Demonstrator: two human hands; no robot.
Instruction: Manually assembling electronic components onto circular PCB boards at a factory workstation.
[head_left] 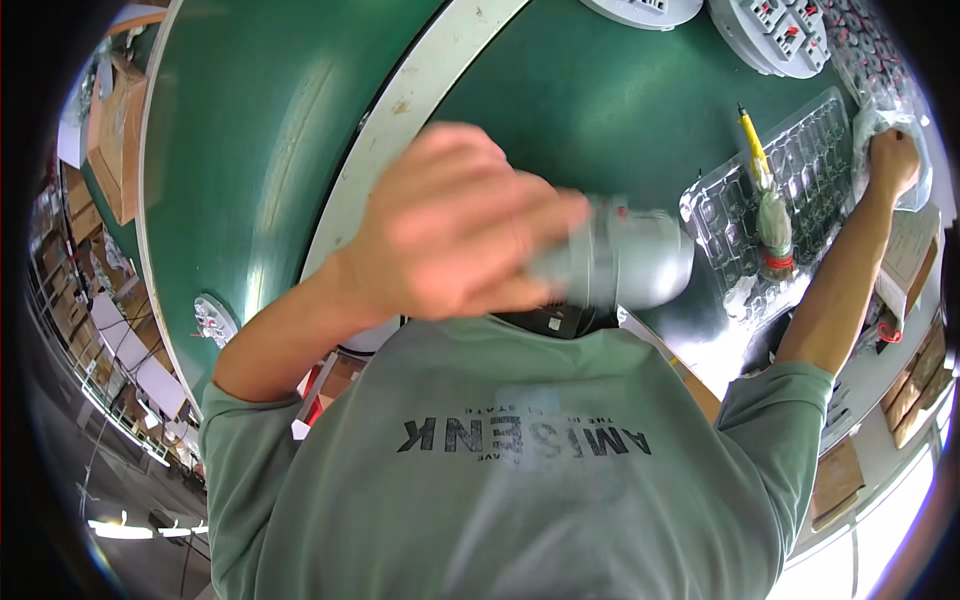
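Observation:
My left hand [460,235], smeared by motion, is raised in front of my chest. Its fingers are closed round one end of a grey, rounded cylindrical housing [650,260], which has a small red spot near its upper edge. Far to the right, my right hand [895,162] is at a clear plastic bag [915,190] with its fingers curled. Whatever they pinch there is hidden. Between the hands, a screwdriver-like tool [772,215] with a yellow front, a wrapped grip and a red band lies across a clear blister tray [820,165].
Round grey bases [770,40] with red and black fittings stand at the far right, beside a bubbled plastic sheet [870,50]. A pale rail [400,100] crosses the green surface. A small white part [213,318] lies at left. Cardboard boxes [118,140] stand beyond the left edge.

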